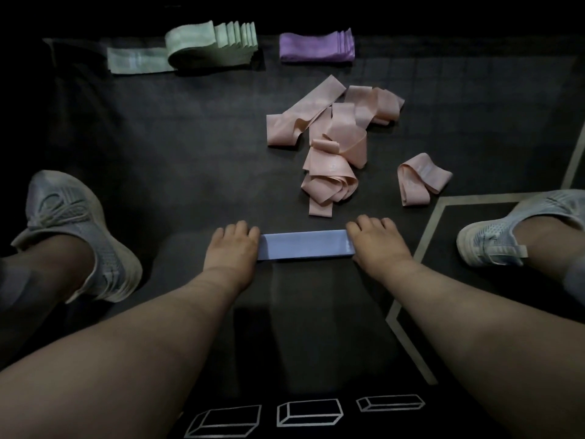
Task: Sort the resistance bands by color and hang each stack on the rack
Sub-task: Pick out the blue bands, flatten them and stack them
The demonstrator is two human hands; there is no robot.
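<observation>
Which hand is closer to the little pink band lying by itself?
The right hand. It touches the blue band, with the little pink band ahead to its right; the left hand is at the band's other end, farther off.

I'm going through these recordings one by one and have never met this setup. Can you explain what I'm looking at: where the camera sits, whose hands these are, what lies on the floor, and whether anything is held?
There is no machine here: a person works with bare hands. The single picture comes from a camera worn on the head, looking down. The left hand and right hand sit on the two ends of a blue band lying flat on a dark mat. Their fingers bend over the ends, but I cannot tell whether they grip or only press. Beyond it lies a loose pile of pink bands, with one pink band apart to its right. At the far edge sit a green stack and a purple stack. The left shoe and right shoe show at the sides. No rack is in view.
</observation>
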